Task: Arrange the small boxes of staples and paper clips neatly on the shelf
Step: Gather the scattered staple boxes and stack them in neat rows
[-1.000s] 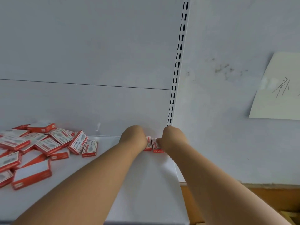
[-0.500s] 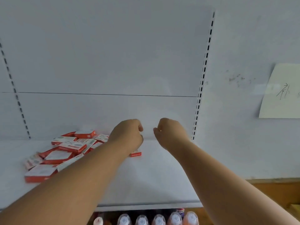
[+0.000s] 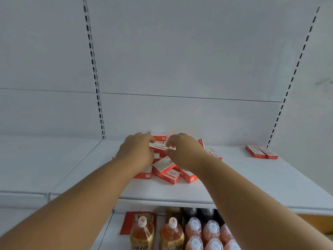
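Both hands were over the heap of small red-and-white boxes at the middle of the white shelf. From above, the left hand had its fingers curled down onto the left side of the heap, and the right hand had thumb and forefinger drawn together at the end of a flat box near the top. Whether either hand had actually closed on a box could not be told — the knuckles hid the fingertips.

The boxes lay jumbled, some flat, some tilted on their neighbours, one standing on edge behind the right wrist. Well apart, at the right end of the shelf against the back panel, two boxes already sat side by side and squared up, so most of the sorting looked undone.

These looked like thin card cartons — stiff enough to keep their shape, probably dense for their size if full of staples, and smooth-faced, so likely to slide on each other. The surest hold was probably across the short width, thumb on one long edge and fingers on the other, taking a top box first so the ones leaning on it did not spill toward the shelf's front lip. Squeezing the broad faces seemed likelier to dent the card.

Bottles of drink stood on the lower shelf.
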A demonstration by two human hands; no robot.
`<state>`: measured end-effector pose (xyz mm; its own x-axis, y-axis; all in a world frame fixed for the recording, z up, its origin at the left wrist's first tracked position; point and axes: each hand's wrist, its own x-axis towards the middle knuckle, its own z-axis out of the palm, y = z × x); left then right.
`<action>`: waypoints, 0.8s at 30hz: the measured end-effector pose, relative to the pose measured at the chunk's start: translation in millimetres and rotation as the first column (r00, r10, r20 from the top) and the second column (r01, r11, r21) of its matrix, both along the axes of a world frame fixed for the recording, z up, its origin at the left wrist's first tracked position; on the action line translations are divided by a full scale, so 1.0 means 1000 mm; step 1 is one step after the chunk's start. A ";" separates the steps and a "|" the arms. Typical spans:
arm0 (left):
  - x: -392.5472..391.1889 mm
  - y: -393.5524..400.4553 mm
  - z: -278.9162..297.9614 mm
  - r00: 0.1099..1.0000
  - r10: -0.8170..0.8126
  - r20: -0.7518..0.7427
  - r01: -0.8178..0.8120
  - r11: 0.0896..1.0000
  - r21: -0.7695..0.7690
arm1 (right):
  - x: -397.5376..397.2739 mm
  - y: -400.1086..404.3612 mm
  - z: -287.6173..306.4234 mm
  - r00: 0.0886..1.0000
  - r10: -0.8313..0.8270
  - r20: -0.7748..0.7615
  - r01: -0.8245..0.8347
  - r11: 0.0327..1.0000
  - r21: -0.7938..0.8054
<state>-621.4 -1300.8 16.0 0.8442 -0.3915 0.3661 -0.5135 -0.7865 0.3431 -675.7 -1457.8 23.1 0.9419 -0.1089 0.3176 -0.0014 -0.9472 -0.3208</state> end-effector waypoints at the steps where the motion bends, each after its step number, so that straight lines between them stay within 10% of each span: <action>1: 0.003 0.001 -0.004 1.000 -0.008 0.001 0.008 1.000 0.012 | 0.002 0.002 -0.002 0.998 0.011 -0.059 -0.014 0.999 -0.046; 12: 0.032 -0.004 -0.007 0.992 -0.123 0.010 0.118 0.968 0.223 | 0.002 0.023 -0.017 0.962 -0.179 -0.205 0.176 0.984 -0.034; 16: 0.043 0.002 -0.005 0.989 -0.135 -0.057 0.143 0.974 0.173 | -0.003 0.032 -0.013 0.949 -0.245 -0.196 0.290 0.925 0.247; 20: 0.059 0.015 -0.010 0.981 -0.196 0.000 0.196 0.980 -0.035 | -0.002 0.036 -0.014 0.909 -0.417 0.001 0.335 0.734 0.591; 24: 0.066 0.021 -0.015 0.949 -0.316 -0.008 0.314 0.942 0.119 | -0.006 0.045 -0.025 0.857 -0.513 0.051 0.200 0.421 0.885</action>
